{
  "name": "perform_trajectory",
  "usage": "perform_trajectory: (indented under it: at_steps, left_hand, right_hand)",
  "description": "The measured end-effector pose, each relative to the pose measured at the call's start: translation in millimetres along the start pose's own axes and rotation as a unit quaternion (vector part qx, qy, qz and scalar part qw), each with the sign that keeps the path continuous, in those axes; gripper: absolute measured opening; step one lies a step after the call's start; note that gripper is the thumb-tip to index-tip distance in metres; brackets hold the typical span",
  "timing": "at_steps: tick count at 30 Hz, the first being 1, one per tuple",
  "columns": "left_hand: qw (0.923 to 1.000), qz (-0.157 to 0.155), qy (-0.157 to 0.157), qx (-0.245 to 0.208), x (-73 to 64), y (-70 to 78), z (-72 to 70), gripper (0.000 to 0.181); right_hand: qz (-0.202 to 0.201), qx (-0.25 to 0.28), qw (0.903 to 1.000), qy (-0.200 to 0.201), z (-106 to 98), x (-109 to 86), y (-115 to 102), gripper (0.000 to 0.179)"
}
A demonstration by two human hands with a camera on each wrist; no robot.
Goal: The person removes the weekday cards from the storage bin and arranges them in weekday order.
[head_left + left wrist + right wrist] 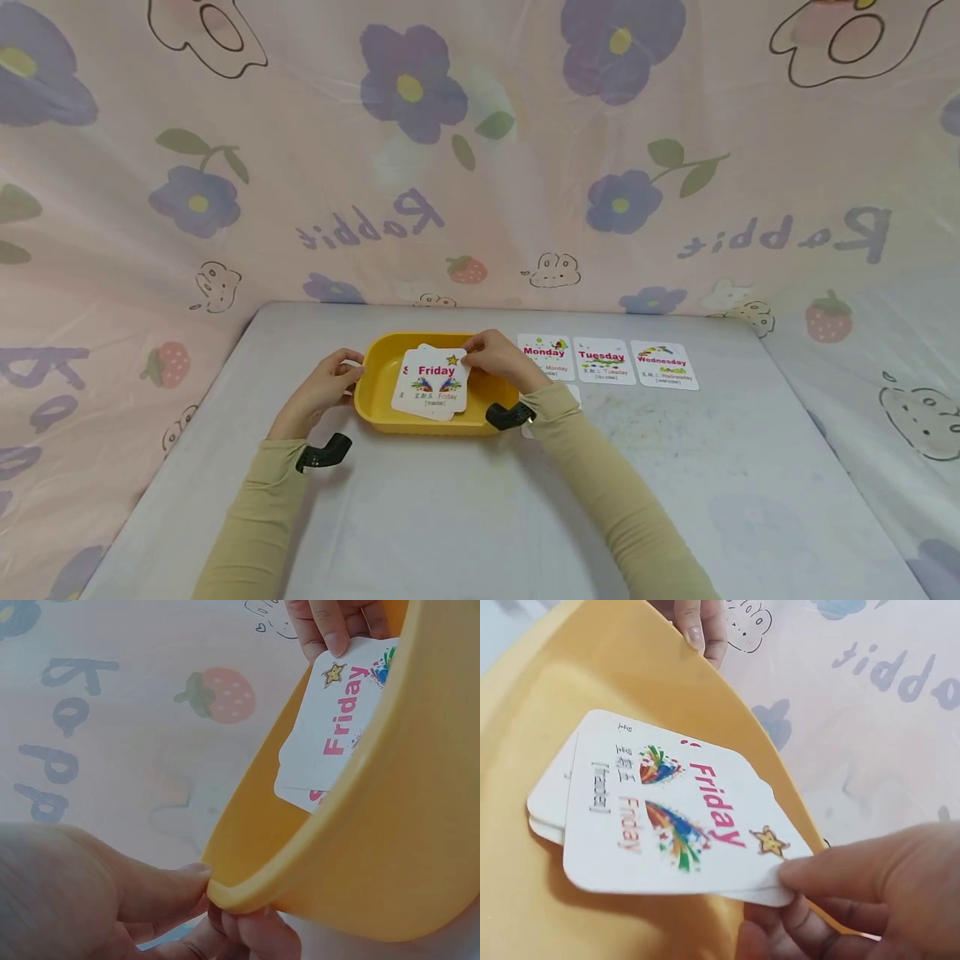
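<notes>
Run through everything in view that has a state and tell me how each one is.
Yellow tray: upright, open-topped
Friday card: face up, topmost
Cards under Friday: offset, mostly covered
Monday card: flat, face up
Tuesday card: flat, face up
Wednesday card: flat, face up
Card below Monday: mostly hidden by right arm, face unreadable
Left hand: pinching the tray's rim
Right hand: pinching the Friday card's corner

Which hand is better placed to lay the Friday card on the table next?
Probably the right hand: it pinches the Friday card at its edge and is nearer the Monday card on the table. The left hand grips the yellow tray at its left end, farther from that card.
</notes>
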State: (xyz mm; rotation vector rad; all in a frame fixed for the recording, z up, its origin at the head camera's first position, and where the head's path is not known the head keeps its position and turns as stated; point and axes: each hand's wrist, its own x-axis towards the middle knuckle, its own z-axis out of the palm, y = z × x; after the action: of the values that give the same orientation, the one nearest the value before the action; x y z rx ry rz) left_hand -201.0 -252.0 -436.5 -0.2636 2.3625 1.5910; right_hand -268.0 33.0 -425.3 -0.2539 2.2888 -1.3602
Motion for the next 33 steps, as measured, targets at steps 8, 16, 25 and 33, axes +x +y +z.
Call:
perform_trajectory:
  at_steps: [8, 16, 25, 33]
  left_hand:
    - [1.0000, -0.001, -0.001, -0.001, 0.7, -1.6, -0.1, 0.030]
    - [1.0000, -0.003, -0.003, -0.002, 0.8, -0.9, -1.5, 0.029]
    - [1.0000, -0.004, -0.005, -0.002, 1.3, 1.8, -1.7, 0.029]
    - [1.0000, -0.006, -0.004, 0.000, 0.1, -0.6, -1.7, 0.030]
  right_hand:
    - [0.015, 0.004, 0.9989, -0.045, -3, 5.9, 4, 0.023]
    - [0.002, 0.055, 0.9934, -0.100, -9, 9.5, 5, 0.026]
    - [-0.007, 0.057, 0.9934, -0.100, -9, 10.0, 7, 0.023]
    - [-0.017, 0.004, 0.9969, -0.076, -1, 4.2, 4, 0.019]
